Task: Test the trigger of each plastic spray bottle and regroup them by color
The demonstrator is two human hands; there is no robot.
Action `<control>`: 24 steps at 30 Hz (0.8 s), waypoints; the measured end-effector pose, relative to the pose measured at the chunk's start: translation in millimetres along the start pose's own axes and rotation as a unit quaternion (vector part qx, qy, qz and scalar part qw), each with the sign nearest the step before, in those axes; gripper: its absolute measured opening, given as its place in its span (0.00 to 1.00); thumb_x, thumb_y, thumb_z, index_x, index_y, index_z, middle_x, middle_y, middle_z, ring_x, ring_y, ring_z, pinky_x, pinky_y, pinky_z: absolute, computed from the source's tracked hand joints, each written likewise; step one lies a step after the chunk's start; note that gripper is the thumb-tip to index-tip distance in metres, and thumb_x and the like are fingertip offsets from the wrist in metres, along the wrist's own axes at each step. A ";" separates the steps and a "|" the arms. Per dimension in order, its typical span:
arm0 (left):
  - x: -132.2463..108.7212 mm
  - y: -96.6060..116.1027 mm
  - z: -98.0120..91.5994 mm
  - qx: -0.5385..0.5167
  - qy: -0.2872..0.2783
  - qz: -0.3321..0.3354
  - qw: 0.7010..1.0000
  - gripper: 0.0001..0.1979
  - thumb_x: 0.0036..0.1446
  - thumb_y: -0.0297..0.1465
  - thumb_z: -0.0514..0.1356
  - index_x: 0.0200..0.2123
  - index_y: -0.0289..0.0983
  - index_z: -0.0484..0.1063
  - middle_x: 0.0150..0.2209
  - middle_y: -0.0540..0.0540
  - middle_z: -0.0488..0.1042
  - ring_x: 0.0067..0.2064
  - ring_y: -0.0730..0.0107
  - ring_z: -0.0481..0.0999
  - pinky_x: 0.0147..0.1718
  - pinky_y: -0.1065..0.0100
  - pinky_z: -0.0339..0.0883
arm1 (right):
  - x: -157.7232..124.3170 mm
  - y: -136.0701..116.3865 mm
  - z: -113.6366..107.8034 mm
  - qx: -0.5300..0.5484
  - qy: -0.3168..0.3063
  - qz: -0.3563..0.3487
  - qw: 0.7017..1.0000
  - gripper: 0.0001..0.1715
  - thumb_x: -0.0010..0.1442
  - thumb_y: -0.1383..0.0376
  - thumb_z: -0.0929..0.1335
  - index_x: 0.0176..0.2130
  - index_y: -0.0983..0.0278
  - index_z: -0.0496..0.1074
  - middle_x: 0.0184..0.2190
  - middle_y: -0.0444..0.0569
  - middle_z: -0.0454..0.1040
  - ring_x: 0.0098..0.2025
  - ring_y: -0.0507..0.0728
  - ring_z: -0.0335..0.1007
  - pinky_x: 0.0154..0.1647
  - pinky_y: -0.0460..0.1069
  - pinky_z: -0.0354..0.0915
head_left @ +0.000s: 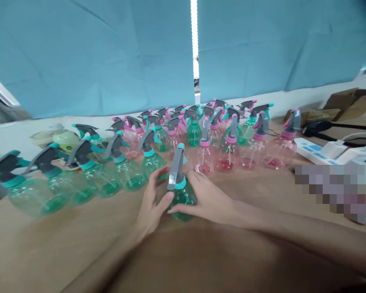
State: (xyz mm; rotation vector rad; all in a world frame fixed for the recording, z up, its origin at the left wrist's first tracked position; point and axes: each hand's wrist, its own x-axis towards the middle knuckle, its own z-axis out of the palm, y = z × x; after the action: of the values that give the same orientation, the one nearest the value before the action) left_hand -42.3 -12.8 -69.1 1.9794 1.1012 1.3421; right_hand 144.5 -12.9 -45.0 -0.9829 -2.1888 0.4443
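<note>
Directly in front of me a green transparent spray bottle [184, 195] stands on the table, with a grey spray head and a turquoise collar. My right hand [212, 199] wraps its right side, thumb across the front and fingers behind. On the other side, my left hand [152, 203] curves round the bottle, its thumb tip against the body below the spray head; its far fingers are partly hidden. Just beyond the left fingers is another green spray bottle [151, 162]. A pink spray bottle [205, 156] stands behind my right hand.
Green spray bottles [106, 179] form a row at left; pink ones [282, 150] line the right, with several mixed behind. A white power strip [312, 150], black headphones [317, 128] and cardboard box [350, 106] lie at right. A blue sheet [125, 53] hangs behind the wooden table [88, 236].
</note>
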 end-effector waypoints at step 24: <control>-31.1 8.0 4.3 0.147 -0.063 0.006 0.987 0.07 0.63 0.31 0.50 0.37 0.39 0.68 0.34 0.47 0.74 0.34 0.68 0.74 0.34 0.67 0.68 | 78.7 38.5 14.4 -0.150 0.085 0.091 0.981 0.32 0.54 0.53 0.72 0.48 0.72 0.63 0.42 0.66 0.73 0.47 0.71 0.70 0.42 0.60 0.66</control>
State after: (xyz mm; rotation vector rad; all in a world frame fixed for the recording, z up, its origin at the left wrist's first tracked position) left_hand -41.4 -43.1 -80.7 2.2480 1.2878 1.0935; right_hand 116.7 71.3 -40.9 -1.3383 -2.0552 0.1054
